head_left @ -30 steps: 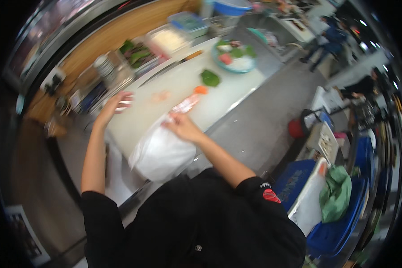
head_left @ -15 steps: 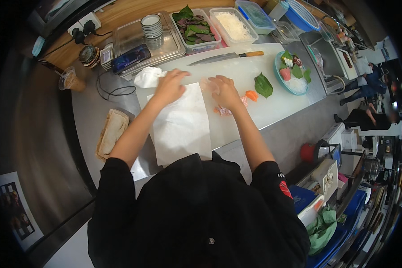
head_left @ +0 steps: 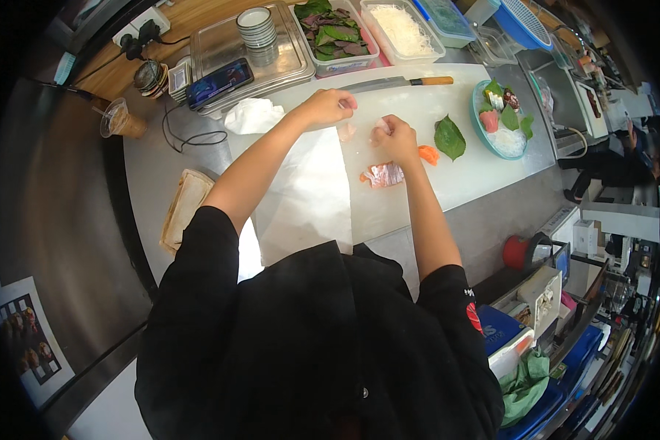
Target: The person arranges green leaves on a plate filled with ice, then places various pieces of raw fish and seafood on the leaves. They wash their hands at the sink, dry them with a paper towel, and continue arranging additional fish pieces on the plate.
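We see a small pale slice of fish point(head_left: 380, 126) pinched in the fingers of the right hand point(head_left: 396, 138), held just above the white cutting board point(head_left: 418, 110). The left hand point(head_left: 328, 107) hovers just beside it, to its left, with its fingers curled in narrowly; whether they grip anything we cannot tell. Between the two hands, another pale piece point(head_left: 347, 132) lies on the board. Just below the right hand rests a pink, striped block of fish point(head_left: 383, 175), and to its right an orange piece point(head_left: 428, 154) touching a green leaf point(head_left: 449, 137). A white cloth point(head_left: 304, 194) covers the surface under the left forearm. Beyond the hands a knife point(head_left: 396, 83) with a wooden handle lies across the board's far edge. Farther right stands a blue plate point(head_left: 482, 130) with leaves and fish, and behind the board a tub of greens point(head_left: 335, 33) and a tub of white shreds point(head_left: 403, 29).
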`<state>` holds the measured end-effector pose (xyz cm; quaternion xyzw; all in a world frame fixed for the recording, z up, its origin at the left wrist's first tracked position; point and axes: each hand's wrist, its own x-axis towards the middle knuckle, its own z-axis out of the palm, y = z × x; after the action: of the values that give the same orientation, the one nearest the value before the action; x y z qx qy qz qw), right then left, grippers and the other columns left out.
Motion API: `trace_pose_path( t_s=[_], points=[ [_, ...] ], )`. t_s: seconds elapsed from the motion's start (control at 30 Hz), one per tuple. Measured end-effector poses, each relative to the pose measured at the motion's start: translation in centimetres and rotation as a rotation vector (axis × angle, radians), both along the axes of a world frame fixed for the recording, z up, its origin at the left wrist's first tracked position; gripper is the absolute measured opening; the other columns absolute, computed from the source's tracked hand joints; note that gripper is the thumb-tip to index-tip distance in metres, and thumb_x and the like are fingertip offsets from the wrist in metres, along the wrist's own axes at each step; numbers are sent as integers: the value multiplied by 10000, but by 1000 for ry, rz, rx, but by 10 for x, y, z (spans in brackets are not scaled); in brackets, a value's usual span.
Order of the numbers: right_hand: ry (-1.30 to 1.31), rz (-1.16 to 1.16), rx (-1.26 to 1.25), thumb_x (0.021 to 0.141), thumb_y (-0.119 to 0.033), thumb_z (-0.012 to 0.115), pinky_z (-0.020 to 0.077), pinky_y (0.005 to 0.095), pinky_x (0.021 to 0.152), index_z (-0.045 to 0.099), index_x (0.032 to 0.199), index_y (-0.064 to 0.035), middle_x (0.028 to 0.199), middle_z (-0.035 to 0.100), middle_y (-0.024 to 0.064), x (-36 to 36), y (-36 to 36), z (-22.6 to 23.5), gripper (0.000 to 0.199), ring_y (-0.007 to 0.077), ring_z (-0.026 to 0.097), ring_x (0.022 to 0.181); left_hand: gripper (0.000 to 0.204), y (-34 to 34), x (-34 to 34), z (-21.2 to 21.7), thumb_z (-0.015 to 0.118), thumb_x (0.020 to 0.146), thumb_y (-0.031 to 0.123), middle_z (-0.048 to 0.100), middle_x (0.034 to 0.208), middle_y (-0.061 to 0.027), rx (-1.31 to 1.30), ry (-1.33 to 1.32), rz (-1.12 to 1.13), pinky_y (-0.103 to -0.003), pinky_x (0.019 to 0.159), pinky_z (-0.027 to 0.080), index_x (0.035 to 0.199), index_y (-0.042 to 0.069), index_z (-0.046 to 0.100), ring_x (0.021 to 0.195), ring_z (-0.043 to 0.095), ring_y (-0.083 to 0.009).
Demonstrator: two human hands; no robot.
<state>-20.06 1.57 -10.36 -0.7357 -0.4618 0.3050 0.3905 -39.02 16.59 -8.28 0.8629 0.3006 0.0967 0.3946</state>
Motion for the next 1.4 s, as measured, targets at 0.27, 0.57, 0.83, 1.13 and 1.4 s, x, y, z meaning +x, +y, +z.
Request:
trace_pose_path(
  t_s=[0.27, 0.57, 0.83, 1.13, 1.4],
  points=[
    [-334, 143, -32, 780, -204, 721, 580, 431, 808, 730, 1004, -41, 851, 744, 199, -16, -2, 17, 277, 367, 730, 828, 375, -16, 8, -1, 735, 802, 185, 710, 1068, -93, 323, 185, -294, -421, 915, 563, 1176, 168, 744, 1076, 687, -308],
    [102, 81, -195, 781, -179, 717, 564, 339, 686, 722, 894, 4, 773, 720, 119, 12, -17, 16, 215, 207, 697, 722, 222, -13, 11, 25, 709, 809, 177, 759, 900, -101, 133, 179, -220, -382, 801, 574, 1006, 97, 770, 851, 723, -251],
    [403, 55, -63, 796, -89, 703, 481, 269, 589, 665, 913, -4, 790, 681, 38, 15, -25, 22, 150, 98, 592, 659, 238, -7, -29, 51, 651, 878, 171, 757, 909, -56, -265, 39, -246, -317, 788, 572, 1047, 54, 770, 837, 712, -150],
    [486, 217, -56, 816, -105, 711, 475, 252, 605, 659, 888, -34, 795, 671, 20, -15, -25, 50, 113, 82, 576, 666, 301, -22, -44, 24, 682, 856, 195, 781, 912, -132, -86, 309, -134, -339, 764, 592, 1125, 96, 776, 737, 753, -240],
    [628, 267, -39, 880, -107, 717, 530, 267, 694, 641, 947, -62, 914, 704, 26, -39, -10, 68, 111, 92, 649, 822, 352, -26, -64, 34, 764, 897, 298, 768, 1045, -109, -81, 0, 33, -335, 831, 580, 1199, 119, 747, 954, 729, -216]
  ],
)
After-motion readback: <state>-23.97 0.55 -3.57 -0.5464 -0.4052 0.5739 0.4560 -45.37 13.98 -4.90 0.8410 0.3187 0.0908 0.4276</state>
